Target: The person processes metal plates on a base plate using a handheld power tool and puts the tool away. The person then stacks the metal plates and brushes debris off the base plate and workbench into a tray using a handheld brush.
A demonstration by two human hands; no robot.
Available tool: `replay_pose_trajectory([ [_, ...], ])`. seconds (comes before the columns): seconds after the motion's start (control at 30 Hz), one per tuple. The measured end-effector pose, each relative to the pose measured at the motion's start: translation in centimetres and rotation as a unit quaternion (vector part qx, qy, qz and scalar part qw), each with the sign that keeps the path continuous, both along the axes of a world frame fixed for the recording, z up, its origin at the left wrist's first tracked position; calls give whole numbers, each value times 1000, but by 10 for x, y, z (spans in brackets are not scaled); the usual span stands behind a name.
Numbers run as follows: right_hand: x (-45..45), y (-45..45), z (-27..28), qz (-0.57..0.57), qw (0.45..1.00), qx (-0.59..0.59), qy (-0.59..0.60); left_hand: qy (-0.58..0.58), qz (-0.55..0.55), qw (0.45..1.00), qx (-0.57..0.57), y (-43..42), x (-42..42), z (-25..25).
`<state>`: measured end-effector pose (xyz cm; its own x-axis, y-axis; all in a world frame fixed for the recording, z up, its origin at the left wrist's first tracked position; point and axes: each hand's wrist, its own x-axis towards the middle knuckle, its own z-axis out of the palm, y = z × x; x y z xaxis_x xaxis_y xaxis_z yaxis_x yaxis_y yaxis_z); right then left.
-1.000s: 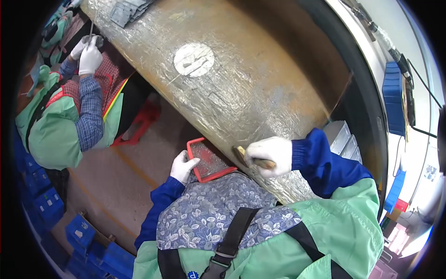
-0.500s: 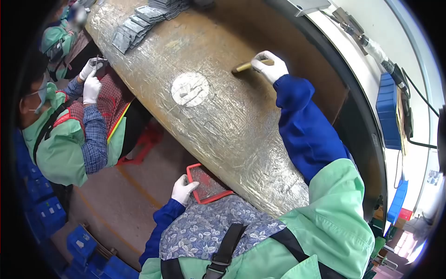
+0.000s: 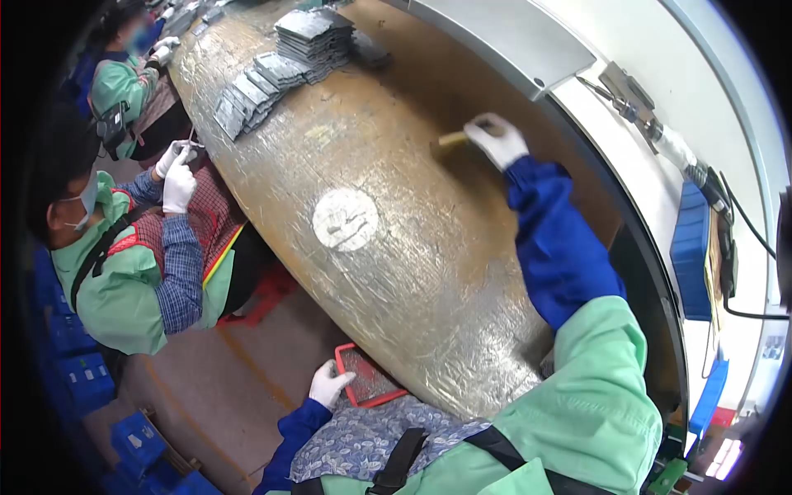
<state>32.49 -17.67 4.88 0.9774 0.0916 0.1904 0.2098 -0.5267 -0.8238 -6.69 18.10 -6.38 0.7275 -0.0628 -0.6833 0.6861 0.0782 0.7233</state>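
Note:
My right hand, in a white glove, is closed around a small brush with a yellowish handle. The brush is over the far side of the worn, taped tabletop, and its bristle end is blurred. Down at the near edge, my gloved left hand grips the side of a shallow red tray. Fine grey debris lies inside that tray, which sits against the table edge, just in front of my lap.
Stacks of flat grey pieces stand at the table's far end. A white round patch marks the surface. A co-worker sits at left holding a small tool; another person is beyond. Blue bins stand on the floor.
My view has shifted, showing more of the grey stacks and the far end. My right hand with the brush still hovers at the far side, with its wrist turned slightly. The left hand keeps the tray.

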Motion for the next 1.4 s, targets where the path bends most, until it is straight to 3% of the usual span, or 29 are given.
replay_pose_trajectory([
  [0.07, 45, 5, -11, -74, 997, 0, 35, 41, 5, 999, 2, -1, 0, 1],
  [0.13, 62, -2, -19, -118, 990, -77, 29, 49, 4, 999, 16, -3, 3, 7],
  [0.23, 24, -24, -5, -27, 995, -87, 51, 48, -2, 999, 13, -7, 10, 13],
  [0.27, -9, -20, 8, -12, 987, -162, 10, 48, 0, 999, 4, -9, 10, 9],
  [0.3, -43, -25, 12, 67, 992, -104, 17, 47, 2, 999, -4, -8, 10, 2],
  [0.4, -126, -27, 40, 133, 979, -127, 86, 50, -12, 999, -11, -8, 14, 0],
  [0.47, -149, -28, 54, 145, 945, -220, 195, 48, -19, 999, -13, -10, 16, -2],
  [0.57, -114, -45, 43, 41, 991, -94, 83, 36, -20, 999, -10, -12, 18, 5],
  [0.6, -88, -56, 29, -16, 995, -6, 93, 34, -20, 999, -8, -12, 19, 7],
  [0.63, -62, -60, 31, -97, 991, -45, 82, 32, -20, 999, -6, -12, 20, 9],
  [0.7, -6, -81, 7, -155, 985, -80, 18, 54, -35, 998, 21, -9, 17, 13],
  [0.73, 35, -108, -31, -168, 970, -145, -98, 48, -16, 999, 6, -7, 11, 4],
  [0.97, -4, -81, -10, -122, 971, -204, 15, 44, -23, 999, 5, -10, 15, -3],
  [1.03, -67, -56, 21, -38, 975, -214, 53, 39, -40, 998, 5, -16, 23, -1],
  [1.07, -96, -53, 16, 33, 995, -85, 43, 39, -47, 998, 7, -16, 24, -5],
  [1.2, -166, -29, 53, 139, 960, -192, 148, 53, -37, 998, -20, -19, 29, -10],
  [1.23, -160, -24, 57, 141, 965, -181, 127, 48, -37, 998, -22, -18, 28, -15],
  [1.27, -140, -21, 53, 153, 976, -149, 32, 44, -38, 998, -24, -16, 23, -20],
  [1.33, -86, -11, 47, 68, 992, -96, -43, 49, -43, 998, -4, -13, 18, -23],
  [1.37, -47, -13, 28, 34, 999, -32, 2, 51, -35, 998, -3, -13, 17, -20],
  [1.4, -8, -8, 17, -57, 997, -59, -5, 57, -51, 997, 12, -7, 12, -26],
])
